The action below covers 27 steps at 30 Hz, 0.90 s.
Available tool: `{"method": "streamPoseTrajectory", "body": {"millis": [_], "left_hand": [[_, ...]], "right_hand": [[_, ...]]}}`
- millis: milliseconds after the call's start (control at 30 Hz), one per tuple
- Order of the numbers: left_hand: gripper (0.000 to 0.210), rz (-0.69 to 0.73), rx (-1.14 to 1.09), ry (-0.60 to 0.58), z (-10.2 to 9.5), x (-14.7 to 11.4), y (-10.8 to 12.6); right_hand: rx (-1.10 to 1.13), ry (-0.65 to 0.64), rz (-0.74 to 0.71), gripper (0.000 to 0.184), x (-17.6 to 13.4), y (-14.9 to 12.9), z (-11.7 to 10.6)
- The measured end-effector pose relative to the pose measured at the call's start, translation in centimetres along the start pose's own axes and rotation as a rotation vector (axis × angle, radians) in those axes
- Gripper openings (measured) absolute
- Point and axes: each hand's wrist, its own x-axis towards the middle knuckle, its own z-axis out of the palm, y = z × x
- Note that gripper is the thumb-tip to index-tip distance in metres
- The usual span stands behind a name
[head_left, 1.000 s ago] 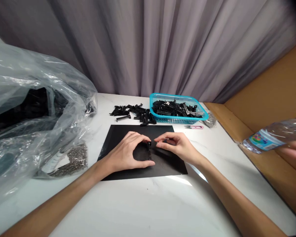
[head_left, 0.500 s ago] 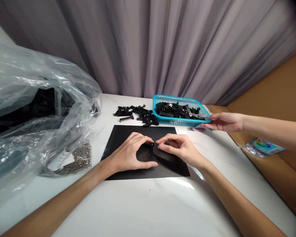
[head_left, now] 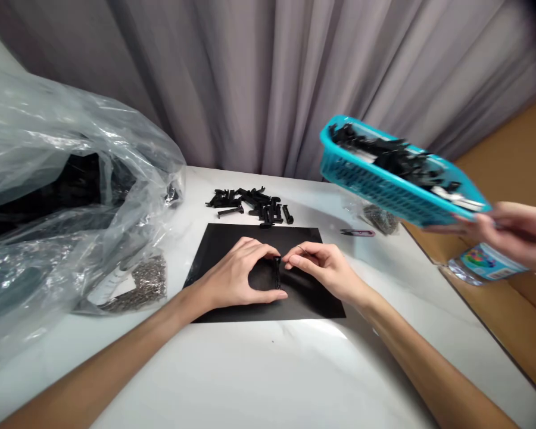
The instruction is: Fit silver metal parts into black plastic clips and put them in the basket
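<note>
My left hand [head_left: 236, 277] is closed around a slim black plastic part [head_left: 277, 274], held upright between thumb and fingertips over a black mat [head_left: 226, 238]. Beside it, my right hand [head_left: 324, 267] has thumb and forefinger pinched close to the part's upper end. Whatever is in that pinch is too small to make out. Beyond the mat lies a loose pile of similar black plastic parts [head_left: 261, 205].
Another person's hand [head_left: 513, 235] holds up a blue basket [head_left: 361, 179] of black parts at right. Thread snips [head_left: 357, 232] and a small bag [head_left: 379, 219] lie below it. A large clear plastic bag [head_left: 129, 131] and a bag of small metal pieces [head_left: 147, 283] stand left.
The other person's hand has lifted the blue basket off the table, up and to the right, uncovering the snips and small bag. My hands have hardly moved.
</note>
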Motion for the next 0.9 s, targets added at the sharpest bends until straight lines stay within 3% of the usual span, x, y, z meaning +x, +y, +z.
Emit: {"method": "streamPoseTrajectory", "body": {"millis": [567,900], "left_hand": [[0.06,0.008,-0.02,0.009,0.13,0.1,0.11],[0.059,0.019,-0.027,0.012,0.06,0.09,0.24]], "right_hand": [[0.12,0.0,0.061,0.024,-0.39,-0.37,0.3],[0.019,-0.004,0.003,0.026,-0.34,-0.6,0.23]]}}
